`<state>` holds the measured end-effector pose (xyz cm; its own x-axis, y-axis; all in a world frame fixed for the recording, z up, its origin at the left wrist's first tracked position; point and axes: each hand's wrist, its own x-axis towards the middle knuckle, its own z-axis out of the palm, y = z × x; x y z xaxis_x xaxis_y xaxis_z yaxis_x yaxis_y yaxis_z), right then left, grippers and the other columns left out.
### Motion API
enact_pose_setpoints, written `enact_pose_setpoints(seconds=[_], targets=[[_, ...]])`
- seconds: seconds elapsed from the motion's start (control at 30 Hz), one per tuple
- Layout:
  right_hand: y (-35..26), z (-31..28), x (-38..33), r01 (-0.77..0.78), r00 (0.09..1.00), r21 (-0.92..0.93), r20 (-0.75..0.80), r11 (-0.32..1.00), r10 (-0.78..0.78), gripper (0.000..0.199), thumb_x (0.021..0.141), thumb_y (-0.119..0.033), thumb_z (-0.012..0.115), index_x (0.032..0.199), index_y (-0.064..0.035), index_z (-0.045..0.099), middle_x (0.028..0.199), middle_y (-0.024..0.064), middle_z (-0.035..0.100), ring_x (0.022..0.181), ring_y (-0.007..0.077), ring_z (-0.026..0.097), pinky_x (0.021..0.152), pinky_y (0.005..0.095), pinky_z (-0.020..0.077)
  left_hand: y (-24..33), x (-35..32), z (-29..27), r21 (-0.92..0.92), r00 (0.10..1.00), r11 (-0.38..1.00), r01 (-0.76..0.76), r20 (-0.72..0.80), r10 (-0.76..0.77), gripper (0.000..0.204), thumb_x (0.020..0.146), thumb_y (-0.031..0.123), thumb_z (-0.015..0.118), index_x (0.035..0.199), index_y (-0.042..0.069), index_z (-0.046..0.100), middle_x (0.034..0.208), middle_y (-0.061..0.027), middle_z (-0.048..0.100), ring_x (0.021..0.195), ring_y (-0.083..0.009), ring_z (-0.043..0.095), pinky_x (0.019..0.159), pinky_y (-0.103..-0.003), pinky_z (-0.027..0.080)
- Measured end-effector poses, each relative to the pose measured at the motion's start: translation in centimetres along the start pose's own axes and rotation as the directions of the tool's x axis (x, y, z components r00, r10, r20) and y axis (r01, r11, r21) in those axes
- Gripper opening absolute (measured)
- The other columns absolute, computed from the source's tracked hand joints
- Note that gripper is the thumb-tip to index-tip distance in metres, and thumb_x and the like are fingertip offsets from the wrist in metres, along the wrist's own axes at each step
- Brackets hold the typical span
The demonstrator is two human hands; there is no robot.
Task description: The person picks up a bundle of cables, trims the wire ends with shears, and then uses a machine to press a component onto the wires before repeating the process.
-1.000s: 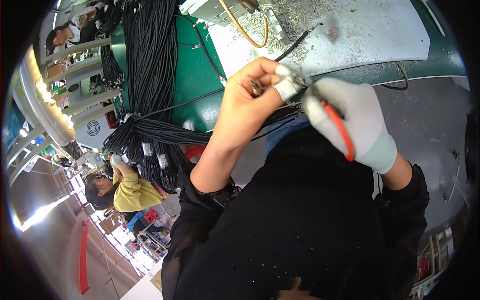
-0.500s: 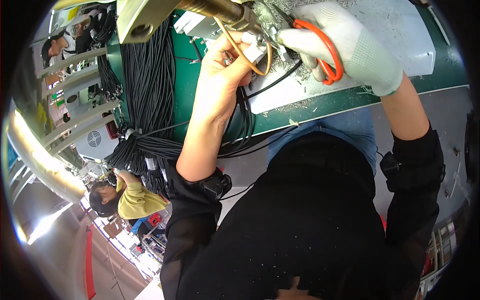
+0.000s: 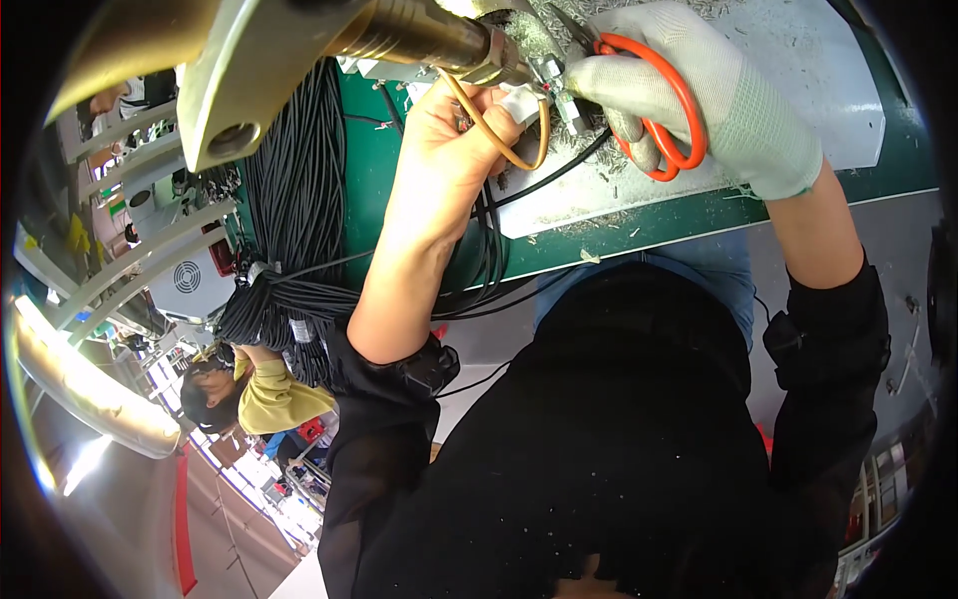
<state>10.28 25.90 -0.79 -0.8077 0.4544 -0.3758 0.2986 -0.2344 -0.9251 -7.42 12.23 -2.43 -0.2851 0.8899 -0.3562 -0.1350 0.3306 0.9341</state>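
Observation:
My left hand (image 3: 449,150), bare, pinches a small white piece (image 3: 522,103) under the tip of a brass-coloured metal tool head (image 3: 439,40). From that head a thin brown tube or wire (image 3: 509,150) loops down past my fingers. My right hand (image 3: 689,100) wears a white knitted glove. Red-handled scissors (image 3: 689,110) hang in its grip, the handle loops around the fingers and the dark blades pointing up and left. Its thumb and fingertips are close to a small shiny metal part (image 3: 571,108) beside the tool tip; contact there is unclear.
Black cables (image 3: 299,170) lie in a thick bundle along the left of the green table (image 3: 374,180). Metal-coloured scraps litter the white board (image 3: 788,110). One black cable (image 3: 554,178) crosses the board's edge. A co-worker in a yellow top (image 3: 279,399) sits at the left.
The view has shifted a little, so the tool head looks larger and lower. My right hand and the scissors sit slightly lower and further right. Both grips look the same.

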Motion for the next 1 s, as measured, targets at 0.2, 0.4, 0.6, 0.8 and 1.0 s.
enact_pose_setpoints(seconds=[0.2, 0.4, 0.6, 0.8, 1.0], targets=[[0.7, -0.3, -0.1, 0.184, 0.977, -0.058, 0.118, 0.981, -0.176, 0.037, 0.085, -0.026, 0.061, 0.062, 0.0025, 0.061, 0.056, 0.0105, 0.062, 0.043, 0.0159, 0.057, 0.042, 0.0274, 0.0431, 0.2, 0.2, -0.1, 0.103, 0.987, 0.984, -0.148, 0.075, 0.141, 0.014, 0.087, 0.01, 0.066, 0.099, 0.005, 0.062, 0.078, 0.0051, 0.057, 0.068, -0.0039, 0.051, 0.063, -0.02, 0.042], [0.1, -0.5, -0.7, 0.16, 0.978, -0.073, 0.144, 0.984, -0.148, 0.033, 0.087, -0.022, 0.057, 0.061, -0.001, 0.061, 0.054, 0.0087, 0.061, 0.043, 0.0176, 0.056, 0.042, 0.0272, 0.0422, 0.3, -0.6, 1.0, 0.133, 0.968, 0.96, -0.248, 0.009, 0.249, 0.014, 0.086, 0.009, 0.068, 0.096, 0.002, 0.061, 0.08, 0.0028, 0.059, 0.072, -0.0044, 0.053, 0.067, -0.02, 0.045], [1.0, -1.1, -0.5, 0.515, 0.848, -0.12, 0.213, 0.849, -0.485, 0.031, 0.087, -0.018, 0.054, 0.06, -0.0035, 0.06, 0.053, 0.0079, 0.059, 0.043, 0.0185, 0.057, 0.042, 0.0277, 0.042, 0.3, -0.7, 0.6, 0.205, 0.976, 0.954, -0.22, 0.039, 0.216, 0.014, 0.086, 0.009, 0.068, 0.093, 0.0, 0.059, 0.084, -0.0003, 0.061, 0.075, -0.0054, 0.054, 0.069, -0.02, 0.045], [1.2, -1.2, 0.1, 0.672, 0.74, -0.308, 0.253, 0.673, -0.623, 0.031, 0.087, -0.017, 0.054, 0.061, -0.002, 0.06, 0.053, 0.0084, 0.059, 0.044, 0.0174, 0.058, 0.042, 0.028, 0.0425, 0.5, -0.3, 0.8, 0.151, 0.981, 0.969, -0.195, 0.043, 0.19, 0.014, 0.086, 0.01, 0.067, 0.093, 0.0, 0.059, 0.082, 0.0001, 0.06, 0.071, -0.0054, 0.054, 0.066, -0.02, 0.045], [0.7, -1.0, -0.3, 0.333, 0.931, -0.078, 0.188, 0.94, -0.314, 0.03, 0.088, -0.018, 0.055, 0.064, -0.0008, 0.062, 0.053, 0.009, 0.06, 0.043, 0.0166, 0.057, 0.043, 0.0278, 0.0425, 0.6, -0.3, 0.9, 0.193, 0.978, 0.959, -0.207, 0.055, 0.2, 0.014, 0.088, 0.01, 0.066, 0.095, 0.001, 0.059, 0.081, 0.0002, 0.06, 0.07, -0.0058, 0.054, 0.064, -0.021, 0.044]])
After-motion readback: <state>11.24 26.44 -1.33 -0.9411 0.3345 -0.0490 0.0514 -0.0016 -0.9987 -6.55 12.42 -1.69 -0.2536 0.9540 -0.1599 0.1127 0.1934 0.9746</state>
